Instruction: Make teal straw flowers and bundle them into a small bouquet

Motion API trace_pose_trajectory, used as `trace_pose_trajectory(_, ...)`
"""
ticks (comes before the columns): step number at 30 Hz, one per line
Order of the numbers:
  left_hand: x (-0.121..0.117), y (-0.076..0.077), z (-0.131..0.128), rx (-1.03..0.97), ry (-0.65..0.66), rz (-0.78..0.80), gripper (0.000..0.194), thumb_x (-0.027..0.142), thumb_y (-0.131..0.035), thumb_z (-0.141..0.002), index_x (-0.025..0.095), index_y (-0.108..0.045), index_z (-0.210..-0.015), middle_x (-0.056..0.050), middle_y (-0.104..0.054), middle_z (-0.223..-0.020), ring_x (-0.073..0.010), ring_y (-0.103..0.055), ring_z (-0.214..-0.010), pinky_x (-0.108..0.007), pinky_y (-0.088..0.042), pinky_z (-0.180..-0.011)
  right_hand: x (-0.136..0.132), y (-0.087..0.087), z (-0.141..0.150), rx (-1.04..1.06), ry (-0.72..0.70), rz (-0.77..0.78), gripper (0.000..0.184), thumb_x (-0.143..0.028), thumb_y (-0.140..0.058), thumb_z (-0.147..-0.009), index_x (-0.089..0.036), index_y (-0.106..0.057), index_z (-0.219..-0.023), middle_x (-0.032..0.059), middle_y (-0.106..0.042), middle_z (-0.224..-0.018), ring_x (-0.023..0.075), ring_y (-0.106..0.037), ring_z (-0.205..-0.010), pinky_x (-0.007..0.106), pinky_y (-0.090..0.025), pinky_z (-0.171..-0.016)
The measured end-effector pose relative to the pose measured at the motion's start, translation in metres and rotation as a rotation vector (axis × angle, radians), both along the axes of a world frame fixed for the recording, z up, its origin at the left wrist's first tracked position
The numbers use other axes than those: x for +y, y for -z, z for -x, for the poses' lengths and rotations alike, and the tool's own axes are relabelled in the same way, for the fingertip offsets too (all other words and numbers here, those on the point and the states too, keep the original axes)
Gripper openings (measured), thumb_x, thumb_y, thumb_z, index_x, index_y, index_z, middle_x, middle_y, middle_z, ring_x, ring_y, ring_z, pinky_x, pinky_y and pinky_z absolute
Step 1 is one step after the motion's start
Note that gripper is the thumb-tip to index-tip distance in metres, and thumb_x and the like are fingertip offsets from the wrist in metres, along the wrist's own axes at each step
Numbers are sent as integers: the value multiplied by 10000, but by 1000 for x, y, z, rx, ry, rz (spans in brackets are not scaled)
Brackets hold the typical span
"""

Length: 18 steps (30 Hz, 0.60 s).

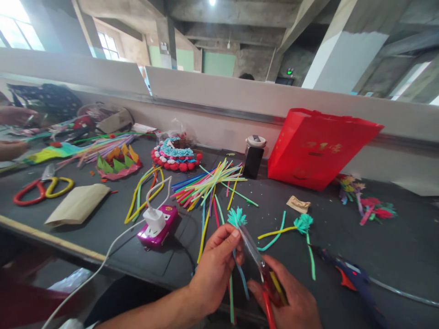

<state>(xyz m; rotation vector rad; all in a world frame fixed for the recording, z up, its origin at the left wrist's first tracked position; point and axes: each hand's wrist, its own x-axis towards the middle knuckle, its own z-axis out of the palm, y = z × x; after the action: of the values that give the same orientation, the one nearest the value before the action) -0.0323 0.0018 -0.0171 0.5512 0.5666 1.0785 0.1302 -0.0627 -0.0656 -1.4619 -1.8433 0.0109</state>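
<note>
My left hand (217, 262) pinches a teal pipe-cleaner flower (237, 216) just under its fluffy head. A blue pipe cleaner (241, 274) hangs down below those fingers. In my right hand (291, 292) is a pair of scissors (255, 253) with red and yellow handles, its blades pointing up at the flower's base. Whether the blades touch the flower I cannot tell. To the right lies a second teal flower (303, 224) with yellow and green stems, beside a loose teal pipe cleaner (279, 235).
Behind my hands lies a pile of coloured pipe cleaners (212, 183). A purple power socket (159, 228) with a white cable stands left, more scissors (44, 189) beyond. Right are a glue gun (353, 276) and red bag (318, 151). Another person's hand (12, 150) shows far left.
</note>
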Motion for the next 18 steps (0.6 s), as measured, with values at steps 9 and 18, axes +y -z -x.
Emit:
trace_pose_trajectory(9, -2, 8, -1, 185, -44, -73, 260, 374, -697, -831, 170, -575, -728, 34, -463, -640, -91, -375, -597, -230, -303, -590, -4, 7, 2, 3, 57, -16, 413, -539, -591, -880, -203, -615, -1120, 54, -782, -890, 189, -759, -683, 204, -594, -579)
trace_pose_trajectory(18, -1, 15, -1, 282, -39, -141, 252, 396, -639, -877, 179, -573, -769, 43, -438, -612, -99, -363, -604, -245, -290, -610, -7, 2, 10, 107, 109, 21, 477, -656, -489, -889, -237, -636, -1065, 23, -780, -815, 186, -751, -641, 221, -567, -520)
